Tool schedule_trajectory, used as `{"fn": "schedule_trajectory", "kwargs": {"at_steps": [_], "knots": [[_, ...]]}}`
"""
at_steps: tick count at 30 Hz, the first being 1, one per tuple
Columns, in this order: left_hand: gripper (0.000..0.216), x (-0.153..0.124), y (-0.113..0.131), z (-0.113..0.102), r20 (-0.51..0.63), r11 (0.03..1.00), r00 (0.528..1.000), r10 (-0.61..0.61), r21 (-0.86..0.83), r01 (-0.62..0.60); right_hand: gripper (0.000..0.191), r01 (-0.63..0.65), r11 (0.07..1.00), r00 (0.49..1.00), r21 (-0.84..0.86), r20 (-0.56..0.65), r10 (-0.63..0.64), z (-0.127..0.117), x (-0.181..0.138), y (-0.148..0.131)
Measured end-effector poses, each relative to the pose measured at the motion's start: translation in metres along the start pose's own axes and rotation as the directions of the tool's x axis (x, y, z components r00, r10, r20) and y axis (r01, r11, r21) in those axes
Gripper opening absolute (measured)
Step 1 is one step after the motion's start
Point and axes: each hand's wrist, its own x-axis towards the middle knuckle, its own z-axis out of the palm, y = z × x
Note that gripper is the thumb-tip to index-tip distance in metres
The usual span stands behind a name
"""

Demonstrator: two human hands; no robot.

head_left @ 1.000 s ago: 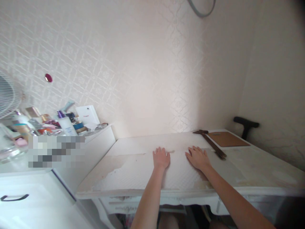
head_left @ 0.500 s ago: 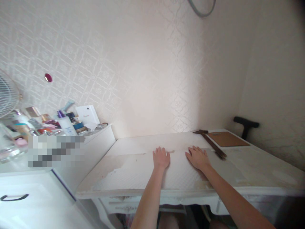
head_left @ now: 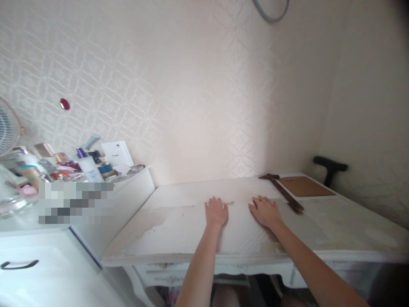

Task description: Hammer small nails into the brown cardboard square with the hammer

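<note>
My left hand (head_left: 216, 212) lies palm down on the worn white table (head_left: 166, 234), fingers stretched toward the wall. To its right, my right hand (head_left: 264, 210) also rests flat on the tabletop with its fingers spread. Neither hand holds anything. Just beyond the right hand is a hammer (head_left: 286, 194), its dark head toward the wall and its handle end toward me. A brown clipboard-like board (head_left: 306, 186) lies right of the hammer, near the back right edge.
A white cabinet (head_left: 128, 213) stands at the left, crowded on top with several bottles (head_left: 89, 167) and a white box (head_left: 117, 154). A fan (head_left: 9, 125) is at the far left. Behind the table's right edge rises a black T-shaped handle (head_left: 330, 168).
Both hands stay in the same place on the table. At the far left, the fan head has turned slightly, and less of it shows.
</note>
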Motion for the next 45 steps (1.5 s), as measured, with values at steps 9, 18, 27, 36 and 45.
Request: {"fn": "schedule_trajectory", "kwargs": {"at_steps": [9, 18, 27, 36, 45], "knots": [[0.053, 0.0004, 0.0001, -0.0007, -0.011, 1.000, 1.000, 0.008, 0.001, -0.008, 0.052, 0.006, 1.000, 1.000, 0.000, 0.001, -0.006, 0.0009, 0.0005, 0.0009], [0.054, 0.0005, -0.0008, 0.0016, -0.009, 1.000, 1.000, 0.006, 0.023, -0.006, 0.052, 0.001, 1.000, 1.000, 0.006, 0.005, -0.002, 0.0003, 0.0000, 0.0004], [0.054, 0.0006, -0.0004, 0.0002, 0.003, 1.000, 1.000, 0.001, 0.018, -0.001, 0.052, 0.007, 1.000, 1.000, -0.001, 0.012, -0.007, -0.0007, 0.0004, 0.0003], [0.052, -0.0006, 0.0003, -0.0011, 0.000, 1.000, 1.000, 0.000, 0.012, 0.000, 0.052, 0.009, 1.000, 1.000, -0.005, 0.010, -0.009, 0.0001, 0.0004, 0.0006], [0.052, -0.0001, -0.0004, -0.0003, 0.001, 1.000, 1.000, -0.002, 0.014, 0.002, 0.052, 0.005, 1.000, 1.000, -0.001, 0.006, -0.005, -0.0001, 0.0000, 0.0003]]}}
